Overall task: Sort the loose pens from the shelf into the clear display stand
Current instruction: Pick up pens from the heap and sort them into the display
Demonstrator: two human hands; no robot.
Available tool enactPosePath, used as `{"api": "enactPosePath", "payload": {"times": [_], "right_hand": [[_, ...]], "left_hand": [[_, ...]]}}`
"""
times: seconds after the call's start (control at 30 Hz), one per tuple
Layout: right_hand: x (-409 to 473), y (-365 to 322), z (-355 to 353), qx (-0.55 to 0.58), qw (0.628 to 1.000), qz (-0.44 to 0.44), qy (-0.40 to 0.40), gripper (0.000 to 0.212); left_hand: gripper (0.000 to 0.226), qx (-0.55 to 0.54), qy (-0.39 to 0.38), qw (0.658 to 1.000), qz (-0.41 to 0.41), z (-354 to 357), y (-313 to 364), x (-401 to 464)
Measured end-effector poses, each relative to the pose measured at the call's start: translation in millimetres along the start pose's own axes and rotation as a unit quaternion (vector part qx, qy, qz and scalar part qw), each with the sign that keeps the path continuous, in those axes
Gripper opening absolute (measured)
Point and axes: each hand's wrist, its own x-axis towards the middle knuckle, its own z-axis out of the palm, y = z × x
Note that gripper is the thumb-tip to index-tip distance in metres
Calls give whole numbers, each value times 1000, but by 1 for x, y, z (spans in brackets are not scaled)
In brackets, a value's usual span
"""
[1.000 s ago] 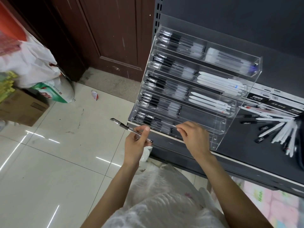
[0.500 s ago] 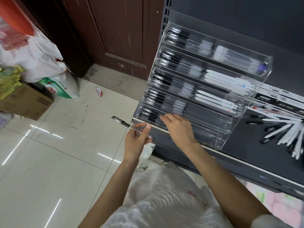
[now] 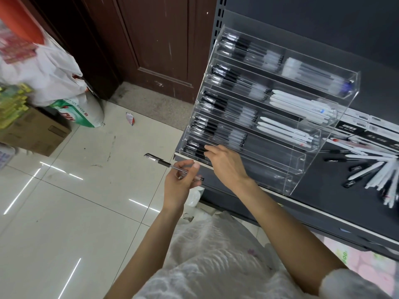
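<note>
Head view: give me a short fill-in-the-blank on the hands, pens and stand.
1. The left hand pinches a single ____ with a black cap.
2. The right hand reaches into the ____ tier of the clear display stand.
3. The loose pens lie on the dark shelf to the ____ of the stand.

Missing words: pen; bottom; right

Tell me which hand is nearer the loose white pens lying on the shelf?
Right. The right hand is at the display stand's bottom tier, left of the loose white pens. The left hand holds a pen farther left, off the shelf.
</note>
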Motion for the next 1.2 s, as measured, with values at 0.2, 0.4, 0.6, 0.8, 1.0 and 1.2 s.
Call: {"api": "enactPosePath", "payload": {"times": [0.2,0.4,0.6,0.8,1.0,1.2], "right_hand": [[-11,-3,-6,81,995,18,56,33],[-43,-24,-31,321,937,122,62,17],[-61,-15,-32,436,874,198,83,12],[-87,15,-21,478,813,303,139,17],[-75,30,-9,368,870,291,153,10],[-51,23,4,292,907,258,160,8]], "left_hand": [[27,-34,-5,999,2,1,3,2],[22,-36,-16,999,7,9,3,4],[18,1,-79,997,4,25,6,3],[21,145,-11,987,63,9,9,14],[26,283,68,933,210,-23,0,47],[23,409,28,836,365,-22,-10,65]]}}
